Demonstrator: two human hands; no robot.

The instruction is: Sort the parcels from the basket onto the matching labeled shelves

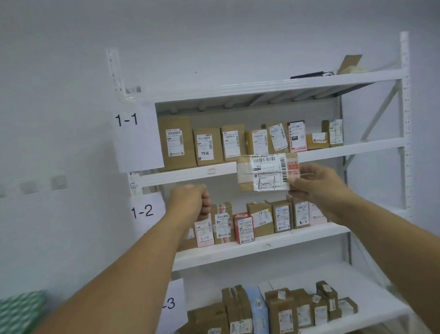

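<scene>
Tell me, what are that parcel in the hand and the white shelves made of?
The parcel in the right hand looks like matte brown cardboard, with a white printed paper label stuck on. The shelves seem to be white-painted metal, judging by the smooth thin beams and the punched holes in the posts.

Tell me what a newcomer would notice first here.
The taped brown parcel the right hand pinches up at centre, before the white shelving. Next, the big paper signs 1-1 and 1-2 at the shelves' left ends, with rows of shelved boxes beside them.
</scene>
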